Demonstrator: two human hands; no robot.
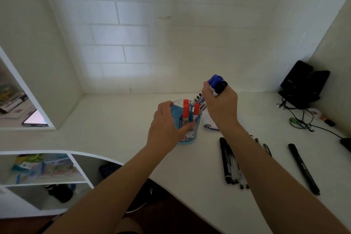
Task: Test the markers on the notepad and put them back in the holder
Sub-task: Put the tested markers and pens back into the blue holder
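Your holder is see-through blue plastic, smooth and glossy. The red caps standing in it are shiny plastic, and so are the blue and black caps of the markers above it, whose white barrels look smooth. The desk is white, matt and even; the wall is matt painted brick.

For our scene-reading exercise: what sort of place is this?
Probably a study corner in a home or dorm: white desk, marker holder, loose pens, cluttered side shelves.

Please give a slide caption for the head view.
Left hand holds the blue holder; right hand grips several markers over it.
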